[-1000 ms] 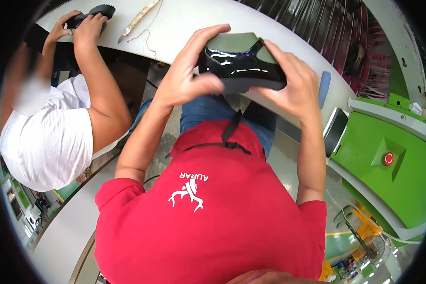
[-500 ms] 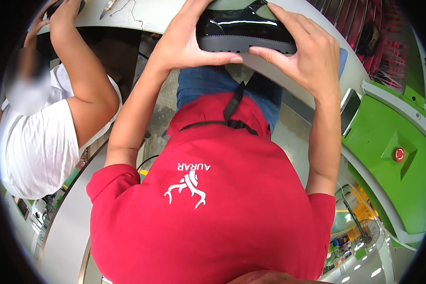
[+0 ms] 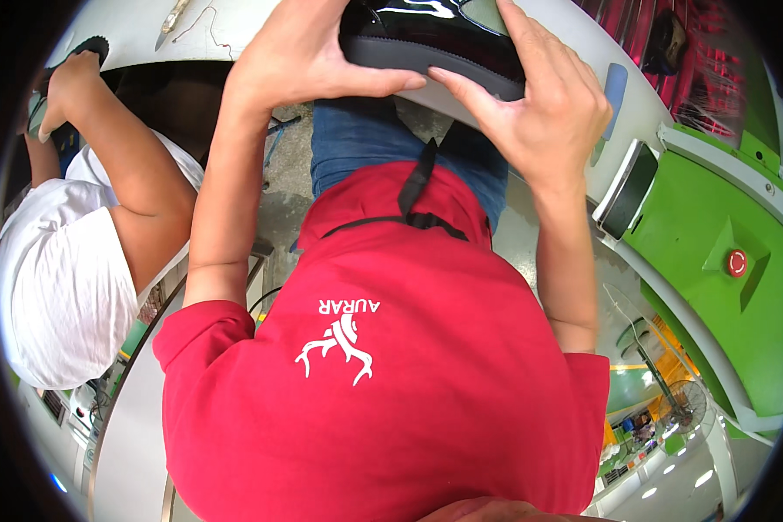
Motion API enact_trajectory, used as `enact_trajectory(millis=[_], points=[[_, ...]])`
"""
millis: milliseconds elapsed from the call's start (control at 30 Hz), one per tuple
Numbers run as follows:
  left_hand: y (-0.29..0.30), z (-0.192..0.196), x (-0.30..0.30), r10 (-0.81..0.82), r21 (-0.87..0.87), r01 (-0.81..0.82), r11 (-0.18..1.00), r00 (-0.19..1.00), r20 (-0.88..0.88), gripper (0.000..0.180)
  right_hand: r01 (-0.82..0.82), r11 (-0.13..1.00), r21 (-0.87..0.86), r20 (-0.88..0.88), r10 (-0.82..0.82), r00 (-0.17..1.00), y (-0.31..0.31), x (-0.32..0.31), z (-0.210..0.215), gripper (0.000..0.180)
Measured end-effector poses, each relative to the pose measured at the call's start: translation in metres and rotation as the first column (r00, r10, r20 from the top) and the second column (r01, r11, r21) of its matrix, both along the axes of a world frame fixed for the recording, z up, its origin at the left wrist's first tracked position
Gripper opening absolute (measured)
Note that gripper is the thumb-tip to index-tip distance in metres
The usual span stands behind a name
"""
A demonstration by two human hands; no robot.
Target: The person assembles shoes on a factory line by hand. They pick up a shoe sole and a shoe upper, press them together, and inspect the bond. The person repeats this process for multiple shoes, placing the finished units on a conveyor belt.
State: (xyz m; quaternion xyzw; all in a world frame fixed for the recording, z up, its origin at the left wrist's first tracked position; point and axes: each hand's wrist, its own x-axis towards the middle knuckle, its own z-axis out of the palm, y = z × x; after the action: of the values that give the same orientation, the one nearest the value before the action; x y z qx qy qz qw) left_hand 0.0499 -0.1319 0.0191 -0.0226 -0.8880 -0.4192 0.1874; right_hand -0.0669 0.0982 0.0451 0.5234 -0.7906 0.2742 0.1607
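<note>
A glossy black shoe (image 3: 422, 33) with a thick dark ridged sole lies at the top middle of the head view, its sole edge toward me. My left hand (image 3: 309, 65) is closed round its left end, thumb stretched along the lower edge of the sole. Round the right end my right hand (image 3: 544, 109) is closed, its thumb pointing inward just under the sole. The two thumb tips almost meet. Beyond the top edge of the picture the far part of the shoe and several of my fingers are hidden.
A white table (image 3: 270, 26) curves across the top, with a knife-like tool (image 3: 174, 22) and thin thread on it. Blue strip (image 3: 615, 100) and phone-like black device (image 3: 631, 190) are at right, by a green machine (image 3: 713, 287) with a red button. A co-worker (image 3: 70, 278) sits at left.
Both my hands and the shoe have shifted left and slightly up in the picture, and the sole has tilted. The co-worker's hand and dark-soled item have come lower into view.
</note>
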Motion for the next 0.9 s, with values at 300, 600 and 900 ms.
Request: enact_trajectory(millis=[300,600,900], points=[[0.036,0.024,-0.043,-0.087,-0.402,0.087,0.911,0.996,0.018,0.09,-0.116,0.99,0.078,0.322,0.085,0.943,0.052,-0.019,0.005,0.074],[0.027,0.012,-0.053,-0.122,-0.364,0.108,0.925,0.992,-0.017,0.079,-0.054,0.995,-0.084,0.327,0.079,0.942,0.05,-0.028,-0.023,0.063],[0.016,0.015,-0.057,-0.139,-0.249,0.135,0.959,0.99,0.002,0.072,0.106,0.933,-0.343,0.387,0.038,0.921,0.054,-0.031,-0.054,0.1]])
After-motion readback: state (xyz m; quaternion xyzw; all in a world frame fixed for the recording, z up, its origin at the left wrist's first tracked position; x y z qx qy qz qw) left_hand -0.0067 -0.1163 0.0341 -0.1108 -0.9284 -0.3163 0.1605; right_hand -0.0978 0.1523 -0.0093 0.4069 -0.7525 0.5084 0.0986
